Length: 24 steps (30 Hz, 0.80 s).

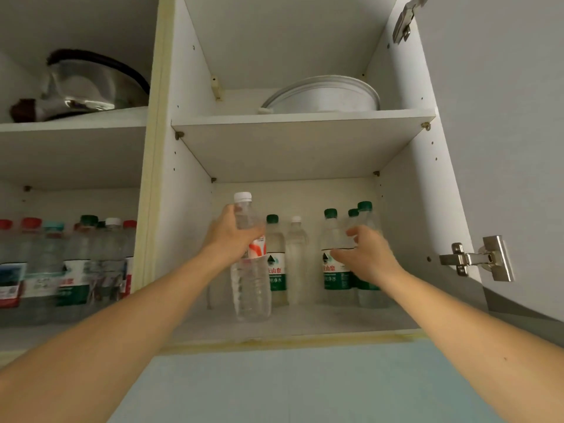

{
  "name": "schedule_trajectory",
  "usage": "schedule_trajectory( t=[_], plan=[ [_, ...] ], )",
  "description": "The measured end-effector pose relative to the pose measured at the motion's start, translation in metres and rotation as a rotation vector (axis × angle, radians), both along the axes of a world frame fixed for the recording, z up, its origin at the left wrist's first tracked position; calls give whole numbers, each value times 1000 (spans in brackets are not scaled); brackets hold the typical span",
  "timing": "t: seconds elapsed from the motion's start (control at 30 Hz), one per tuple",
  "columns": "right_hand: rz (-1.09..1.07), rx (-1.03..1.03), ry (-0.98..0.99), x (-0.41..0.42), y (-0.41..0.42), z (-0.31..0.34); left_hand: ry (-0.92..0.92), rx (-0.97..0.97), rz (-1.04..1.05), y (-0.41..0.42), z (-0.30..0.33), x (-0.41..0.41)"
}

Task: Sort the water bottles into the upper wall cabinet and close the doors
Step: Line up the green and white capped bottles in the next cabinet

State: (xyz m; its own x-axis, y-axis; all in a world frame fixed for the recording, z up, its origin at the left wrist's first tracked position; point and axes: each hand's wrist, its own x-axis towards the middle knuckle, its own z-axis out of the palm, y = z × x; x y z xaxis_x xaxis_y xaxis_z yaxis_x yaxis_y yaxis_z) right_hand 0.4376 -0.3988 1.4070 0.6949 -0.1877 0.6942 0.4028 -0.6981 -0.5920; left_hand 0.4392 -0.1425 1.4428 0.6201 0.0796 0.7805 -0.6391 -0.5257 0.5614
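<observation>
Left hand (233,236) has its fingers wrapped round a white-capped bottle (251,282), upright at the front of the lower right shelf (305,323) of the open cabinet. Right hand (366,254) is loosely curled, grasping nothing, just in front of the green-capped bottles (334,261). More bottles (73,264) crowd the left compartment, a white pot (329,94) sits up top.

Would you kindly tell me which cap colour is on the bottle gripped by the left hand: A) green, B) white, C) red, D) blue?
B: the left hand grips a clear bottle topped with a white cap.
</observation>
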Motion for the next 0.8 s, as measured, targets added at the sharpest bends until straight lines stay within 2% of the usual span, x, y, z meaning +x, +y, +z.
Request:
schedule_trajectory(
  t=[0.17, 0.43, 0.57, 0.7, 0.8],
  plan=[
    [-152, 57, -1, 9, -14, -2, 10, 7, 239, 27, -2, 12],
    [-60, 84, 126, 21, -26, -1, -30, 211, 557, 31, -4, 23],
    [-23, 123, 139, 25, -33, -7, -146, 360, 693, 19, -6, 23],
    [0, 145, 104, 26, -36, -13, -417, 605, 854, -1, -7, 19],
    [7, 143, 85, 27, -38, -13, -525, 693, 776, -31, -8, 21]
  ],
)
